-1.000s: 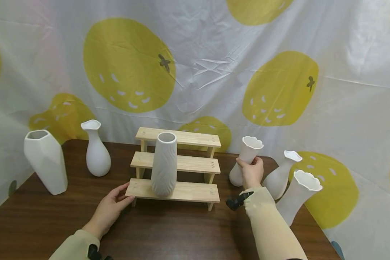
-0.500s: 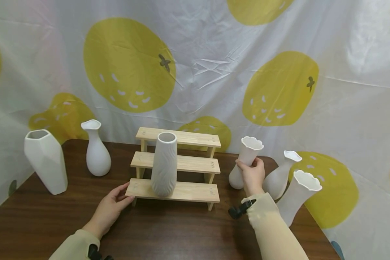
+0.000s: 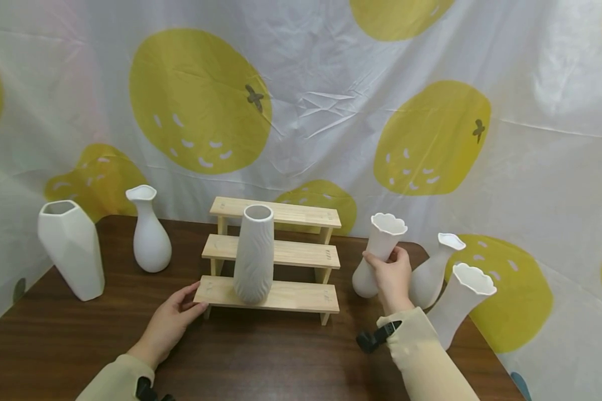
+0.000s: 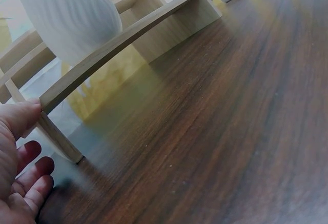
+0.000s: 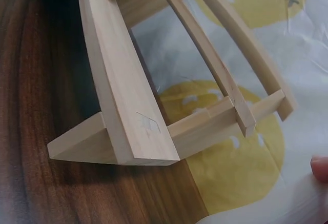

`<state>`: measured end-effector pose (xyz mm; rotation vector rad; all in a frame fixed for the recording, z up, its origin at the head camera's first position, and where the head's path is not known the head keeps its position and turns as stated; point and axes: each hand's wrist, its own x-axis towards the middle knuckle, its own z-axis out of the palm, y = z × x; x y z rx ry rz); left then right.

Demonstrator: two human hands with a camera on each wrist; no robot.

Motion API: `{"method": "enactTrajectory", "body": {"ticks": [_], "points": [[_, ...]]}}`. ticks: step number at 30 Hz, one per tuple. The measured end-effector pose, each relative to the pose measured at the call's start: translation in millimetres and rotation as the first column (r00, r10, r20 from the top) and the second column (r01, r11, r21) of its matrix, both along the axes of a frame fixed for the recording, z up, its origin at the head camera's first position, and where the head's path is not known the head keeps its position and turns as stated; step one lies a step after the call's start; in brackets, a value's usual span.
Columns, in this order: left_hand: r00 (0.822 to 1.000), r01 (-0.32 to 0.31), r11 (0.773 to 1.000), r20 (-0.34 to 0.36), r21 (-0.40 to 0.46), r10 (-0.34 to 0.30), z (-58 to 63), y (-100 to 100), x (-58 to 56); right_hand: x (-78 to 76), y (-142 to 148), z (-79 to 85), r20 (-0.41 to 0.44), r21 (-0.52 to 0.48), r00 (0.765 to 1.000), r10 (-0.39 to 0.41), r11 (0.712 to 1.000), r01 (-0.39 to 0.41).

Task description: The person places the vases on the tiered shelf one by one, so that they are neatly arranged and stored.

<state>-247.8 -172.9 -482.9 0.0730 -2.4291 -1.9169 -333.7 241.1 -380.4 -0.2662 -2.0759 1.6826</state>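
A three-tier wooden display stand stands mid-table, with a tall white wave-textured vase upright on its lowest shelf. My left hand pinches the left end of that shelf; the thumb lies against its front corner in the left wrist view, other fingers loosely bent below. To the right of the stand, my right hand grips a white vase with a scalloped rim around its narrow waist. In the right wrist view the stand's shelf end shows, and only a fingertip appears at the edge.
Right of my right hand are a slender-necked white vase and another scalloped white vase. A faceted white vase and a wavy-mouthed one stand at left. A lemon-print curtain hangs behind the brown table.
My right hand and the scalloped vase have shifted slightly toward me. The left hand, the stand and the vase on it stay in place.
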Motion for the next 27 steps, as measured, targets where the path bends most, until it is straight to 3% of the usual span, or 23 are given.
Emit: {"method": "enactTrajectory", "body": {"ticks": [27], "points": [[1.0, -0.005, 1.0, 0.001, 0.0, 0.005, -1.1, 0, -1.7, 44.0, 0, 15.4, 0.063, 0.096, 0.995, 0.083, 0.991, -0.089]]}}
